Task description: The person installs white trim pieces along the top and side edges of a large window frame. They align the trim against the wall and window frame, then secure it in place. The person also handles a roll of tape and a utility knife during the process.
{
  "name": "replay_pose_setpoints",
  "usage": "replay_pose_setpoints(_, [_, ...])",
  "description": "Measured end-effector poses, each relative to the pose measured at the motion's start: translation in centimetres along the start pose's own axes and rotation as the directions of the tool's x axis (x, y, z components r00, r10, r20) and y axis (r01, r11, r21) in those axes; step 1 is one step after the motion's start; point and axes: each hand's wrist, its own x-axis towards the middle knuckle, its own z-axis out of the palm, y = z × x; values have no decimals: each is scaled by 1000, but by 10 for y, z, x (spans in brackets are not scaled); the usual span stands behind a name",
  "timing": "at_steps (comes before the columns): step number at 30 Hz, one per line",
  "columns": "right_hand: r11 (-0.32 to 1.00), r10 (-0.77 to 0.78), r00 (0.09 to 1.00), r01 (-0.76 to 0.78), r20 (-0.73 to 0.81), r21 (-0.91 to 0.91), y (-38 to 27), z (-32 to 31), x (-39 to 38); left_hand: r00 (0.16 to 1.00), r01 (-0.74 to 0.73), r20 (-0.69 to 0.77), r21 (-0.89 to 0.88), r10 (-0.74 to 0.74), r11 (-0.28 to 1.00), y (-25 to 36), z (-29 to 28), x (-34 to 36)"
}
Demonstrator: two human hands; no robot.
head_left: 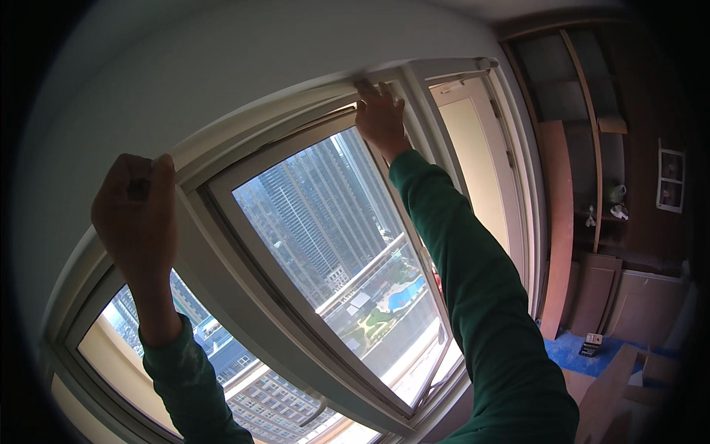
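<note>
Both my arms, in green sleeves, reach up to the top of a window. My left hand (137, 214) is raised at the upper left, its fingers curled in and its thumb up against them. Whatever it may pinch is too hidden to name. My right hand (381, 122) touches the upper part of the pale window frame (296, 111), fingers partly bent and apart, the fingertips somewhat blurred. Between the two hands, a pale strip or ledge runs along the frame's top. Below my right hand, the tilted glazed sash (325, 214) stands partly swung out of its frame.
Left of the sash is another pane with a handle (314, 412). A pale door (481, 148) stands to the right. Beyond are a wooden shelf unit (592, 148), leaning boards (555, 229), and a small box (592, 344) on blue floor covering (558, 354).
</note>
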Motion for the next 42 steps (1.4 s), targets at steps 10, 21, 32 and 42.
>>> replay_pose_setpoints(10, [988, -45, 995, 30, -94, -150, -25, 21, -20, 997, 79, -21, 109, -77, 991, -66, 19, 6])
replay_pose_setpoints(21, [985, -88, 984, 63, -153, -161, -37, 17, -27, 990, 121, -98, 162, -106, 979, -71, 31, -5])
replay_pose_setpoints(32, [992, -55, 994, 45, -93, -114, -17, 13, -14, 996, -11, -89, 25, 14, 1000, -28, 16, 14])
replay_pose_setpoints(42, [990, -94, 993, 84, -78, -114, -48, 2, -36, 995, 2, -99, 54, 3, 999, -57, 25, -1])
